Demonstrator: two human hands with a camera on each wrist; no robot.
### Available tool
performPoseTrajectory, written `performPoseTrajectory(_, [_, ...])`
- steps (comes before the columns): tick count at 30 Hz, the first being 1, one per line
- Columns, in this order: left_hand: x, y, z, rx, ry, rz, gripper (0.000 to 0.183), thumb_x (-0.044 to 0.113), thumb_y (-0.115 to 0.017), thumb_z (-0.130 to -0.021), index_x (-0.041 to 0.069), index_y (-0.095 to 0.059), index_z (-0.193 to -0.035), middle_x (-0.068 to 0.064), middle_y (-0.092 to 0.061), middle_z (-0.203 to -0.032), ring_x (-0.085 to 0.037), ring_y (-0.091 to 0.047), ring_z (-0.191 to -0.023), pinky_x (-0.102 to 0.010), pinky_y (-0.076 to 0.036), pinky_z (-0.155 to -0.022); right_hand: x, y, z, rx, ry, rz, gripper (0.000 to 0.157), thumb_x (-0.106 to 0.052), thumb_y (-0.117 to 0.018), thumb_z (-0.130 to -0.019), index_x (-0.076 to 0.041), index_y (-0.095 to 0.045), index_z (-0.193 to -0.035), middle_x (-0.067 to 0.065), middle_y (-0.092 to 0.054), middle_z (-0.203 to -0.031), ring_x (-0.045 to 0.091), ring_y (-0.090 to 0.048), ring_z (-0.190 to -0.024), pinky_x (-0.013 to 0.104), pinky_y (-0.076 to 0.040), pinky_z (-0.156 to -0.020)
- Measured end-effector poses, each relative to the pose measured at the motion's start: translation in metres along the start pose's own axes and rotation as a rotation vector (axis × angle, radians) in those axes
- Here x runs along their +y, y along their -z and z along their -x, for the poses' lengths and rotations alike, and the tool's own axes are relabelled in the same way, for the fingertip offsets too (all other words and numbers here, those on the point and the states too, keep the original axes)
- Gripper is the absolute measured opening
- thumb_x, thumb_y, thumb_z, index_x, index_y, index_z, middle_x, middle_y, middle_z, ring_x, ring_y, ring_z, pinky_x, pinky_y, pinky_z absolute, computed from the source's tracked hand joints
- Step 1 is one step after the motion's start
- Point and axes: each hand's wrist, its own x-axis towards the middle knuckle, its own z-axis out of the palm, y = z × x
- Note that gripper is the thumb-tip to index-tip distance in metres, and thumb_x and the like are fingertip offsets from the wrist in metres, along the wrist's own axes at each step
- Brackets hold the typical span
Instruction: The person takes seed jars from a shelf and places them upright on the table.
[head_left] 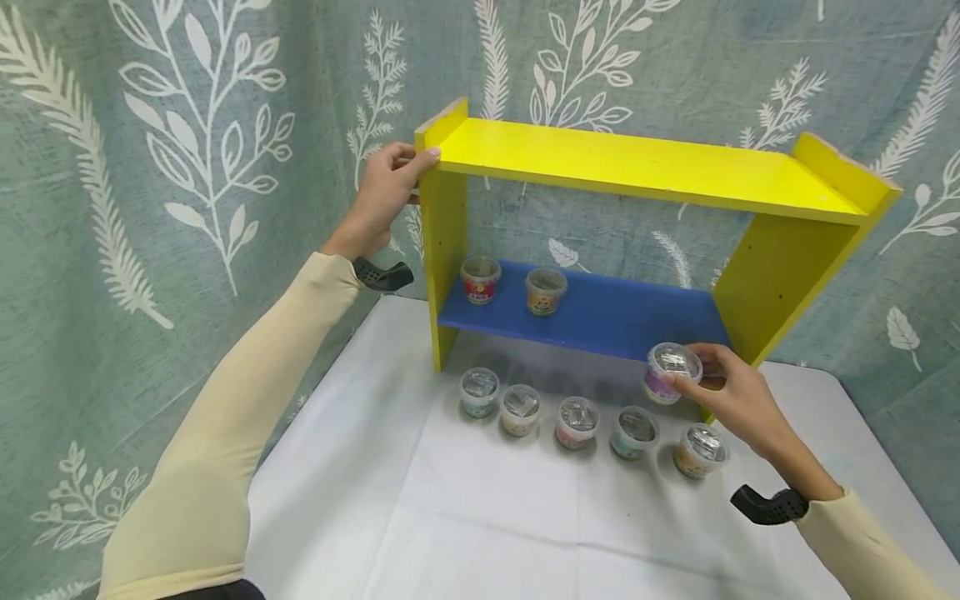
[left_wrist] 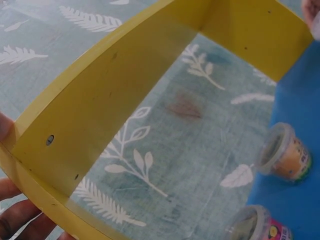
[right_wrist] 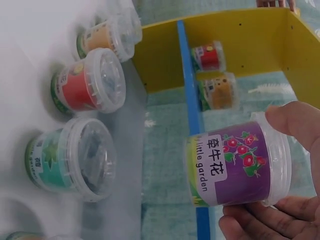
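Note:
My left hand (head_left: 390,187) grips the upper left corner of a yellow shelf unit (head_left: 630,158), thumb in front and fingers behind the side panel. In the right wrist view a purple-labelled plastic cup (right_wrist: 235,167) with a clear lid is pinched by my right hand (head_left: 738,400) between thumb and fingers. That cup is just in front of the blue shelf board (head_left: 600,312), near its right end. On the board stand a red-labelled cup (head_left: 480,280) at the left and an orange-labelled cup (head_left: 545,292) beside it.
A row of several lidded cups stands on the white tablecloth (head_left: 480,508) before the unit, from a teal-labelled cup (head_left: 479,392) at left to an orange-labelled one (head_left: 701,451) at right. A leaf-patterned curtain (head_left: 300,108) hangs close behind and to the left.

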Motion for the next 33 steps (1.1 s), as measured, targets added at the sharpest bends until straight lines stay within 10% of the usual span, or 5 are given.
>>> performPoseTrajectory(15, [-0.006, -0.001, 0.004, 0.02, -0.012, 0.01, 0.041, 0.046, -0.066, -0.1, 0.014, -0.064, -0.125, -0.009, -0.062, -0.126, -0.024, -0.059, -0.112, -0.038, -0.047, -0.091, 0.017, 0.003, 0.031, -0.033, -0.059, 0.002, 0.072, -0.051, -0.071, -0.096, -0.004, -0.048, -0.146, 0.019, -0.061, -0.133, 0.038, -0.062, -0.117, 0.03, -0.054, -0.085])
performPoseTrajectory(21, [-0.005, 0.0, 0.005, 0.02, -0.012, 0.007, 0.043, 0.046, -0.066, -0.1, 0.014, -0.064, -0.127, -0.008, -0.062, -0.126, -0.024, -0.058, -0.112, -0.038, -0.047, -0.091, 0.027, 0.002, 0.049, -0.027, -0.088, -0.008, 0.071, -0.049, -0.072, -0.096, -0.004, -0.049, -0.145, 0.018, -0.061, -0.133, 0.036, -0.063, -0.116, 0.02, -0.053, -0.081])
performPoseTrajectory(28, [-0.005, -0.001, 0.002, 0.021, -0.026, 0.014, 0.043, 0.046, -0.067, -0.099, 0.013, -0.064, -0.127, -0.008, -0.062, -0.124, -0.025, -0.059, -0.111, -0.038, -0.047, -0.09, 0.034, -0.001, 0.063, -0.007, -0.081, -0.036, 0.069, -0.044, -0.076, -0.094, -0.005, -0.05, -0.145, 0.016, -0.063, -0.13, -0.004, -0.061, -0.101, 0.018, -0.055, -0.08])
performPoseTrajectory(33, [-0.004, -0.002, 0.0, 0.019, -0.035, 0.011, 0.042, 0.046, -0.066, -0.1, 0.013, -0.063, -0.126, -0.007, -0.062, -0.124, -0.024, -0.059, -0.111, -0.038, -0.047, -0.09, 0.036, -0.003, 0.069, -0.024, -0.08, -0.073, 0.072, -0.042, -0.077, -0.094, -0.009, -0.048, -0.151, 0.015, -0.061, -0.135, -0.008, -0.058, -0.104, 0.018, -0.055, -0.081])
